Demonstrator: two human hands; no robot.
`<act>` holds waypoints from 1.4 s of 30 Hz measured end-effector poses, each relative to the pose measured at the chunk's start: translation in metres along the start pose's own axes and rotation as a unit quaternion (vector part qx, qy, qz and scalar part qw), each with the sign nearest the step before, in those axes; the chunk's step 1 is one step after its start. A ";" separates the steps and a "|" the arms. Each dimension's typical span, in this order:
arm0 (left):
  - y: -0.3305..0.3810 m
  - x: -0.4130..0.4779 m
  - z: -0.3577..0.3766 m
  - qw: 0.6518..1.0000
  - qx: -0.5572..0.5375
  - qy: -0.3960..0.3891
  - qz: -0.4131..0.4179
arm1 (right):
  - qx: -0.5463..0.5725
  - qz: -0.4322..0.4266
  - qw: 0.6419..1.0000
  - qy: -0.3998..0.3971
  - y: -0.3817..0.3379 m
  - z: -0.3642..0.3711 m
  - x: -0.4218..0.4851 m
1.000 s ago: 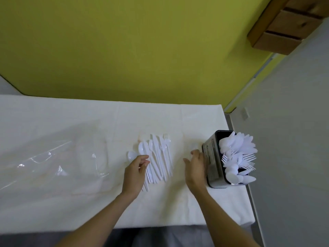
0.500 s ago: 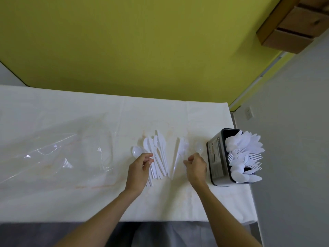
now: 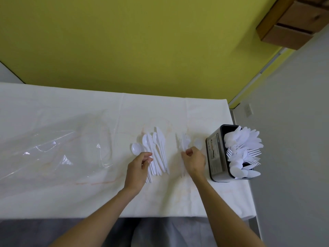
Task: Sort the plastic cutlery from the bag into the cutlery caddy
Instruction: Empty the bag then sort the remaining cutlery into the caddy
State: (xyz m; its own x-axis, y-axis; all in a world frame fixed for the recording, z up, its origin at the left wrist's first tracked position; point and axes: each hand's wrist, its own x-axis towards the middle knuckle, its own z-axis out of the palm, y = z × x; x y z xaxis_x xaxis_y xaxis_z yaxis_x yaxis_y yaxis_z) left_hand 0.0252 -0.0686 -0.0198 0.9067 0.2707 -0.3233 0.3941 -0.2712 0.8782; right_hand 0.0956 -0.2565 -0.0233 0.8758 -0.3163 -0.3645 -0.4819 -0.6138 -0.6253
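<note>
A row of white plastic spoons and knives (image 3: 156, 150) lies on the white tablecloth (image 3: 71, 193). My left hand (image 3: 138, 168) rests on the near ends of their handles, fingers curled. To the right lies a smaller group of forks and a spoon (image 3: 185, 142). My right hand (image 3: 194, 162) pinches some of these at their handles. A lone spoon (image 3: 198, 143) lies beside the black cutlery caddy (image 3: 216, 154), which is packed with white spoons, forks and knives (image 3: 243, 148). The clear plastic bag (image 3: 53, 148) lies flat at the left.
The table's right edge runs just past the caddy, with grey floor beyond. A yellow wall stands behind the table. A wooden shelf (image 3: 292, 24) hangs at the upper right.
My right hand has drawn a few pieces away from the main row, to the right towards the caddy. My left hand has stayed on the row's handles.
</note>
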 end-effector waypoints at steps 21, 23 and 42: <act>0.000 0.007 -0.012 0.993 -0.057 -0.009 -0.103 | -0.094 -0.087 0.992 -0.007 -0.001 0.011 -0.002; 0.000 0.006 -0.009 0.992 -0.060 -0.001 -0.108 | -0.092 -0.107 0.989 -0.052 -0.020 0.024 -0.008; 0.010 0.009 -0.009 0.996 -0.041 0.000 -0.082 | -0.069 -0.030 0.991 -0.110 -0.036 0.031 0.005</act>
State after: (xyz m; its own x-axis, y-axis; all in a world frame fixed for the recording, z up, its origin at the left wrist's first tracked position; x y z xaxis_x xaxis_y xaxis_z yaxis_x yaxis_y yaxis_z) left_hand 0.0362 -0.0607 -0.0106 0.8308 0.3057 -0.4651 0.5237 -0.1462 0.8393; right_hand 0.1170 -0.2136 -0.0237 0.8688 -0.1206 -0.4804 -0.4078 -0.7246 -0.5556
